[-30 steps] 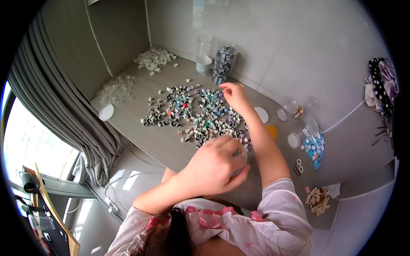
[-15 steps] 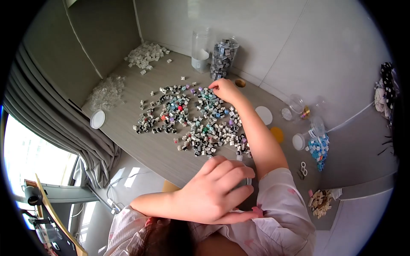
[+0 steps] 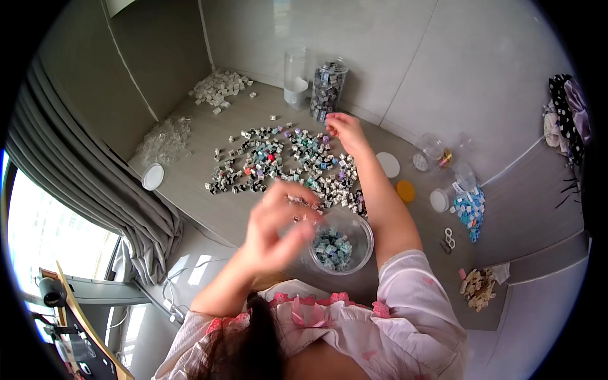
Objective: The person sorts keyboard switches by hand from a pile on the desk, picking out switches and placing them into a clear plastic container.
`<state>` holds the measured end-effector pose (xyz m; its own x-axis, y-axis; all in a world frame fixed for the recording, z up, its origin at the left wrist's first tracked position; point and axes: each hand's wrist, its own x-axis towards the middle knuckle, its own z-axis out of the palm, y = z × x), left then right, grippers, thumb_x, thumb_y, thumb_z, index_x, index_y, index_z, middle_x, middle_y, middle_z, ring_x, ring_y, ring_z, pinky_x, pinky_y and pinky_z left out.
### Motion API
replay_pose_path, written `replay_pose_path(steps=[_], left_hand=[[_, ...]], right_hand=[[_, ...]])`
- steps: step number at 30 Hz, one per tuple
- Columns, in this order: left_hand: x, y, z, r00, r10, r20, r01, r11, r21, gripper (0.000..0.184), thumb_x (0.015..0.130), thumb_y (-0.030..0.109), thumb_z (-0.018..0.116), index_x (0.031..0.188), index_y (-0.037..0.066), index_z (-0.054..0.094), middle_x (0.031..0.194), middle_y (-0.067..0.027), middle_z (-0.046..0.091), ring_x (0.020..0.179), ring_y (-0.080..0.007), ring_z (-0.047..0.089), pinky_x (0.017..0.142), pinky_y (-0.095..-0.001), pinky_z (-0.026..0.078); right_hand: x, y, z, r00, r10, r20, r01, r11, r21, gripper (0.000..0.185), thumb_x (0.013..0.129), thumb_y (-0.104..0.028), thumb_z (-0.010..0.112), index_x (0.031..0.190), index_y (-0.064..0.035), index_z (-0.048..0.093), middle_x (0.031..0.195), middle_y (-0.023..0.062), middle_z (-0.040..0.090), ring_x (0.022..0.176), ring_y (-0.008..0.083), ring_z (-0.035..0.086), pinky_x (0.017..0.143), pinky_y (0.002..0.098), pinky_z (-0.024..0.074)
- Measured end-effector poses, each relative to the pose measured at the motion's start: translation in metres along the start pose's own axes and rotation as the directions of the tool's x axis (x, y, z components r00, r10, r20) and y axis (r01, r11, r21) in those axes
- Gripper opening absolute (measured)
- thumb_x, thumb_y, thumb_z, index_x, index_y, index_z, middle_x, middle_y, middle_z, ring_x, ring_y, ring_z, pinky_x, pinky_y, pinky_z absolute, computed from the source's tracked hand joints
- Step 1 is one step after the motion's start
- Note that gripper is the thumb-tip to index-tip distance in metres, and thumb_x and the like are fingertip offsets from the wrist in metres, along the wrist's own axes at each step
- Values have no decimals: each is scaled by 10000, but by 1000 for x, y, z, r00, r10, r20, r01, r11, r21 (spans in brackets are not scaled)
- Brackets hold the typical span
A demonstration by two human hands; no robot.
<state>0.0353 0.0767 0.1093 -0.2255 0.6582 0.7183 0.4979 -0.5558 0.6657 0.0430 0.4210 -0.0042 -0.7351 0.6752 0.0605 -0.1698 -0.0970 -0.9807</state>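
My left hand (image 3: 275,221), blurred by motion, hovers over the near side of the table with its thumb and fingers apart. Just right of it, a clear round tub (image 3: 364,256) holds several teal keyboard switches (image 3: 332,248). My right hand (image 3: 346,132) reaches to the far edge of a spread of mixed keyboard switches (image 3: 263,155). Its thumb and forefinger are pinched together; whatever sits at the tips is too small to make out. Close behind those fingertips stands a clear jar (image 3: 327,88) full of grey and dark switches.
Beside the full jar is a taller clear jar (image 3: 296,76). White pieces (image 3: 218,88) and clear pieces (image 3: 166,140) lie in heaps at left, near a white lid (image 3: 152,177). At right are an orange disc (image 3: 405,190), scissors (image 3: 449,239) and blue pieces (image 3: 468,212).
My left hand has swung left and up, uncovering the tub of teal switches. My right hand has shifted slightly right, off the pile's far edge toward the jar.
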Motion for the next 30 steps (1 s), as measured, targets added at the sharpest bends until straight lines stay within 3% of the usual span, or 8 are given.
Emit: replay_pose_path(steps=[4, 7, 9, 12, 15, 19, 25, 30], left_hand=[[25, -84, -23, 934, -288, -210, 340, 899, 277, 156, 849, 87, 619, 968, 9, 684, 965, -126, 634, 919, -243, 606, 838, -327, 469], [42, -158, -40, 912, -342, -227, 411, 776, 478, 193, 810, 90, 628, 983, 44, 698, 994, -174, 634, 953, -327, 617, 846, -391, 482], [49, -208, -46, 926, -335, -175, 365, 671, 645, 213, 792, 110, 640, 990, 66, 707, 1020, -171, 628, 998, -337, 592, 879, -420, 467], [61, -238, -44, 892, -429, -146, 363, 485, 796, 243, 764, 145, 661, 996, 102, 718, 1067, -156, 612, 1070, -338, 552, 920, -447, 442], [71, -243, -36, 827, -544, -145, 376, 342, 862, 264, 743, 169, 680, 1000, 126, 723, 1107, -138, 596, 1108, -328, 530, 939, -451, 426], [70, -256, -37, 813, -559, -161, 374, 290, 881, 286, 734, 231, 693, 1014, 187, 735, 1096, -135, 605, 1113, -334, 533, 967, -459, 422], [62, -265, -43, 846, -508, -163, 388, 375, 842, 203, 733, 210, 689, 925, 175, 741, 1069, -107, 624, 1084, -312, 551, 936, -452, 430], [61, -264, -50, 841, -511, -176, 440, 460, 771, 172, 752, 175, 664, 902, 133, 737, 997, -108, 656, 1015, -295, 576, 899, -437, 433]], right_hand=[[-11, -4, -9, 960, 281, -10, -225, 790, 571, 206, 860, -149, 521, 939, 18, 614, 733, 52, 537, 627, 162, 528, 573, 244, 441], [-12, 0, -13, 955, 284, 91, -291, 822, 489, 199, 859, -156, 531, 918, 18, 605, 732, 41, 530, 597, 160, 505, 549, 250, 425], [-17, -1, 2, 991, 123, 45, -117, 988, -105, 195, 840, -119, 542, 963, -6, 643, 774, 68, 592, 632, 175, 548, 594, 278, 458], [-16, -3, 22, 993, 18, 115, 81, 606, -791, 272, 801, -63, 581, 1038, -112, 706, 926, 134, 697, 804, 243, 659, 745, 351, 518], [-10, -6, 24, 975, 81, 207, 161, 386, -908, 267, 788, -75, 609, 1032, -121, 706, 977, 138, 694, 910, 290, 661, 801, 386, 519], [-12, -19, 26, 972, 84, 218, 177, 342, -923, 258, 746, -103, 668, 999, -100, 713, 973, 129, 697, 931, 298, 657, 813, 392, 522], [-15, -13, 22, 979, 30, 203, 169, 449, -878, 223, 736, -156, 721, 935, -55, 704, 850, 127, 695, 785, 265, 661, 710, 369, 514], [-16, -9, 16, 987, 91, 134, 40, 663, -748, 233, 779, -210, 740, 932, -44, 684, 687, 27, 604, 614, 126, 538, 552, 285, 424]])
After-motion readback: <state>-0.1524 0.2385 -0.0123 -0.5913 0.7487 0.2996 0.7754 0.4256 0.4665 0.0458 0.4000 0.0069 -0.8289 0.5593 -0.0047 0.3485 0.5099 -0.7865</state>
